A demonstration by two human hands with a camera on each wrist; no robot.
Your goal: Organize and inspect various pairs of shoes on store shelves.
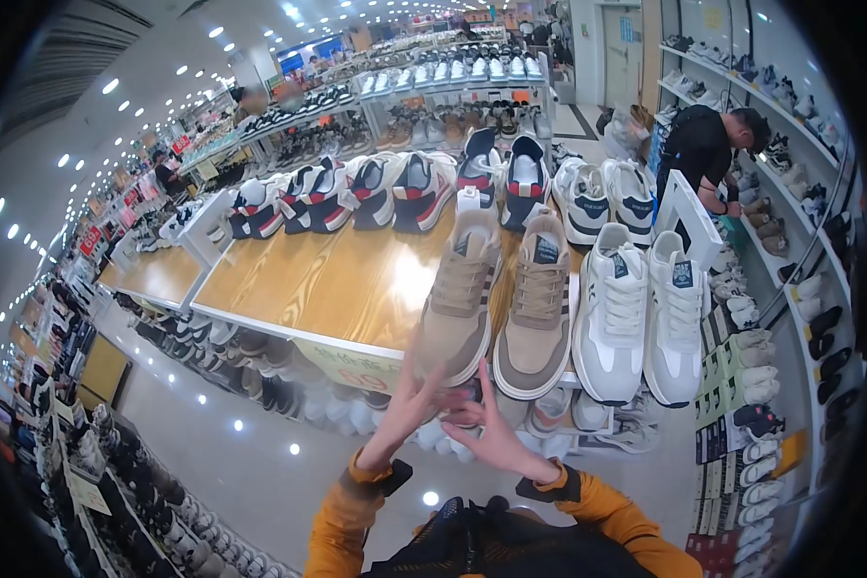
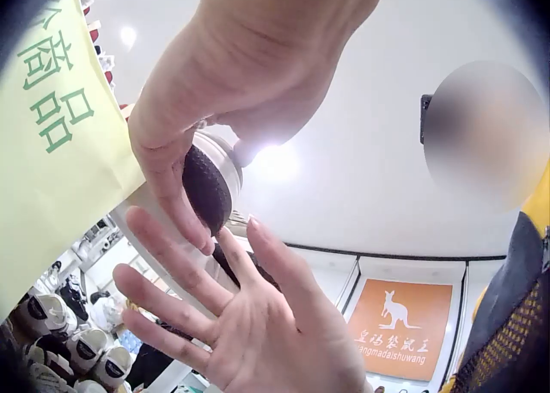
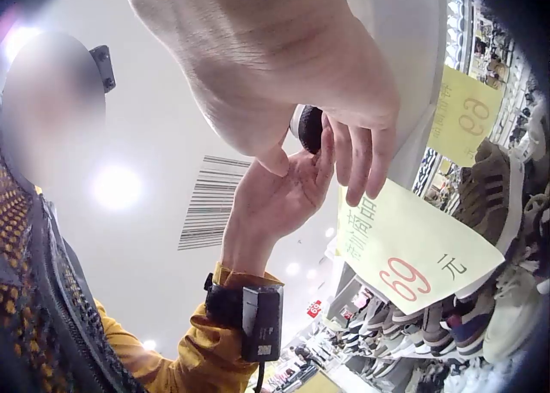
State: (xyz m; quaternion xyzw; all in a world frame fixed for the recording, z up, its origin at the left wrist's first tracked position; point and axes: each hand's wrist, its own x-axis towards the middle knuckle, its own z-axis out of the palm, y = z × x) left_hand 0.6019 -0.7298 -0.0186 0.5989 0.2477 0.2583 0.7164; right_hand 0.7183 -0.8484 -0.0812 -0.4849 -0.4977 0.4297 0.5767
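A beige lace-up sneaker [image 1: 460,289] stands toe-forward at the front edge of the wooden display shelf [image 1: 323,289]. Its matching beige sneaker [image 1: 532,318] is on its right. My left hand [image 1: 407,409] is at the left of the first shoe's toe, fingers extended. My right hand [image 1: 496,438] lies just below that toe, index finger straight up toward it. From below, the left wrist view shows the dark underside of the shoe's toe [image 2: 206,191] between the hands, with the right palm [image 2: 266,337] spread. Fingers of both hands overlap the toe in the right wrist view.
White-and-grey sneakers [image 1: 612,318] stand to the right of the beige pair. Several navy, white and red sneakers [image 1: 424,188] line the shelf's back. A yellow price sign [image 1: 347,366] hangs from the front edge. A person in black [image 1: 698,144] bends by the right-hand racks.
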